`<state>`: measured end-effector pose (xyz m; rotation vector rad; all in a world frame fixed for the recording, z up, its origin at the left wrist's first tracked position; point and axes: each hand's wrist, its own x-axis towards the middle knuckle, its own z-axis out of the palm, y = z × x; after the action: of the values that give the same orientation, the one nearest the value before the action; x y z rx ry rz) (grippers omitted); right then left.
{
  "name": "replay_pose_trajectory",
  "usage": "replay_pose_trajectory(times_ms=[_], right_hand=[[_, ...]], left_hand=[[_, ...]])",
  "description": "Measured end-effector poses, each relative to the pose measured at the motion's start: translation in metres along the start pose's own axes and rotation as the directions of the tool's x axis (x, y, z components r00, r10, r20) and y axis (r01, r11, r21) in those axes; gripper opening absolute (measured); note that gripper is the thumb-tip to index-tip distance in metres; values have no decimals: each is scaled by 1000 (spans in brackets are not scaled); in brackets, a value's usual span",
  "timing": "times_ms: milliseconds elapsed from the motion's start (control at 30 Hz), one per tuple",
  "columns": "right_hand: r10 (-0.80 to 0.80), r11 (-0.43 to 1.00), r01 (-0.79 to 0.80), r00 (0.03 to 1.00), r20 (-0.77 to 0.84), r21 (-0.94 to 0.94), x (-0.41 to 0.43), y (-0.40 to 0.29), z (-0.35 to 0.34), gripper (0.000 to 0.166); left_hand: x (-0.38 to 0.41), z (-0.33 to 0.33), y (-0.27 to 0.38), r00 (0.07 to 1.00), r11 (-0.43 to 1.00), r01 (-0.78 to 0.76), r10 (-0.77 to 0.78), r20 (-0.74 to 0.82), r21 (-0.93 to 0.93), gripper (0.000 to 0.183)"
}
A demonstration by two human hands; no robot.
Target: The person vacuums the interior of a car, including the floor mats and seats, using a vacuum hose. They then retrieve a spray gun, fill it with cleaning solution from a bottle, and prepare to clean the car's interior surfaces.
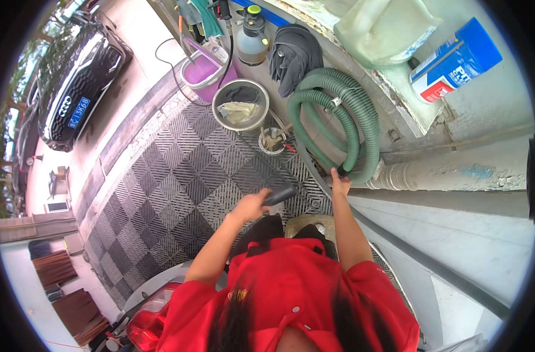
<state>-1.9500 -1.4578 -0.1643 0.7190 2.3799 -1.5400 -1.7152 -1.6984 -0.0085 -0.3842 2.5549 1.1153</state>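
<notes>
My left hand (249, 206) grips a short dark plastic tube (279, 194), which looks like a vacuum hose nozzle, held over the tiled floor. My right hand (341, 185) is closed around the black end cuff (341, 170) of a green corrugated hose (367, 119). That hose hangs in several loops against the wall ahead of me. The tube and the cuff are apart. A long grey hose (419, 255) passes beside my right arm towards the lower right.
A round basin (265, 116) with cloths, a small bucket (260, 147) with brushes, a purple bucket (205, 90) and a pump sprayer (252, 44) stand ahead. Grey cloth (293, 53) hangs near the hose. Jugs (382, 39) sit upper right. A vehicle's red tail light (150, 314) is lower left.
</notes>
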Motion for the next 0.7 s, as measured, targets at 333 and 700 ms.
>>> replay_pose_trajectory(times_ms=[333, 700], right_hand=[[-79, 978, 103, 988, 135, -181, -17, -48, 3, 78], [-16, 964, -117, 869, 495, 237, -102, -64, -24, 36]], left_hand=[[36, 37, -7, 990, 999, -14, 8, 142, 39, 53], [61, 52, -17, 994, 998, 44, -48, 94, 45, 54]])
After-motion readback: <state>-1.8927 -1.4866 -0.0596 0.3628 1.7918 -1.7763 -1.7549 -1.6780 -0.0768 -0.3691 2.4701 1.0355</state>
